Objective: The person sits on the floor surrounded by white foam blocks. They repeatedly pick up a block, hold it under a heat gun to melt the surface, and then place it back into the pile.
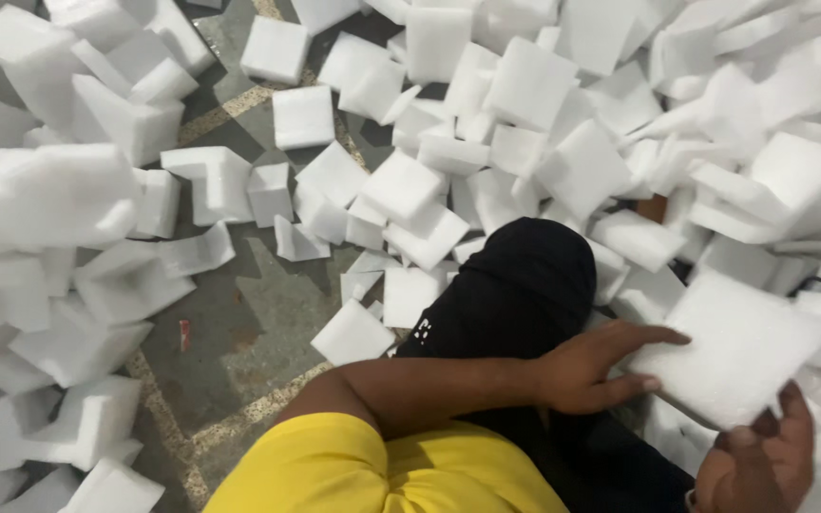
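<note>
At lower right, the left hand (593, 369) pinches the edge of a white foam square (729, 353), fingers half spread, while the right hand (757, 461) cups its lower corner from beneath, above a black-trousered knee (525, 285) amid scattered foam blocks (401, 185) on the floor (249, 332).

foam blocks (525, 85): plain white, far and both sides | foam slab (729, 347) near right: white | floor (249, 323): mottled grey-green, pale tan speckled lines | sleeve (315, 470): bright yellow | trouser knee (525, 280): black
</note>
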